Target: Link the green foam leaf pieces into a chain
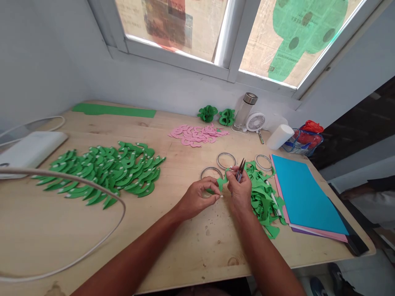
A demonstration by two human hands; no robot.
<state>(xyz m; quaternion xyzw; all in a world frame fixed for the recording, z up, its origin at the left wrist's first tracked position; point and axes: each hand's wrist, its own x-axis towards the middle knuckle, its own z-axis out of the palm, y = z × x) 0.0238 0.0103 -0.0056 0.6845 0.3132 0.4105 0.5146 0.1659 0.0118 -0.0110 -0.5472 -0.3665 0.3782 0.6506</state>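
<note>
My left hand (197,198) pinches a small green paper cutout (221,183) over the middle of the table. A tiny whitish bit shows by its thumb tip. My right hand (240,192) grips small dark scissors (241,168), their blades pointing up and away, while its thumb and finger are at the other end of the cutout. Just beyond the hands lie rolls of narrow tape (226,160), one partly hidden behind my left hand. Beside my right hand is a heap of green paper scraps (264,197).
Left: a pile of green cutouts with whitish tabs (111,168), a white device (33,149) and a looping cable (121,218). Back: pink cutouts (193,135), green paper balls (207,114), a bottle (245,111), a fan (256,122). Right: coloured sheets (305,193); a person stands beyond.
</note>
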